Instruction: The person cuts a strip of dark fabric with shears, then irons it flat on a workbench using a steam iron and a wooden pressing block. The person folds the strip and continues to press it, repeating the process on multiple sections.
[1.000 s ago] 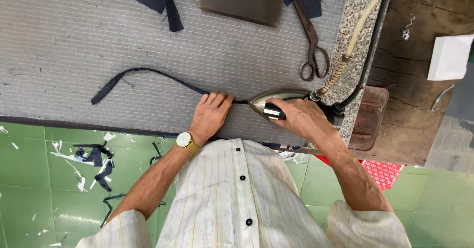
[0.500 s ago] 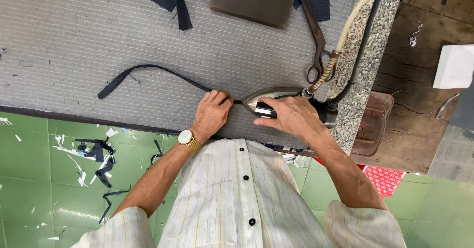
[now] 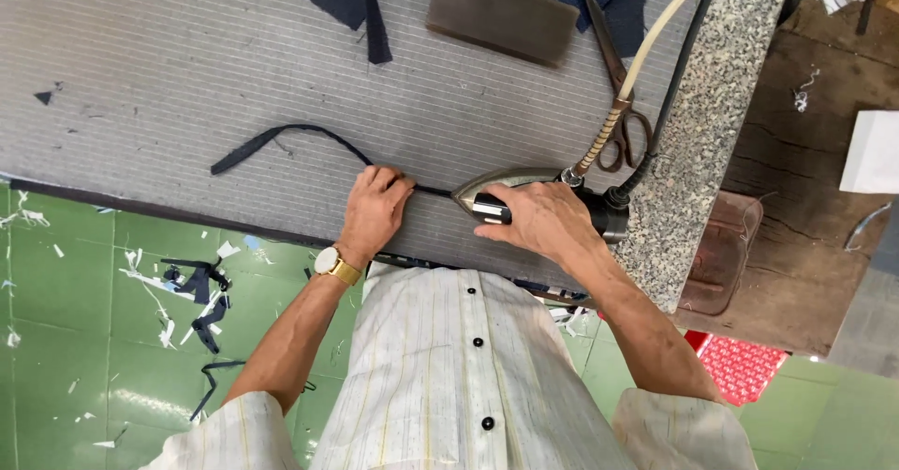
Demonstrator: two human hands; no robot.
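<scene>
Near the front edge of the grey padded worktop (image 3: 187, 67), the left hand (image 3: 375, 210) is pressing its fingers flat on a narrow dark fabric strip (image 3: 281, 138), pinning it taut for the iron (image 3: 510, 194). The right hand (image 3: 538, 222) is closing around the iron's handle, its nose pointing along the strip. Farther back, scissors (image 3: 618, 86) and a dark block (image 3: 501, 13) are lying clear of the pressing.
</scene>
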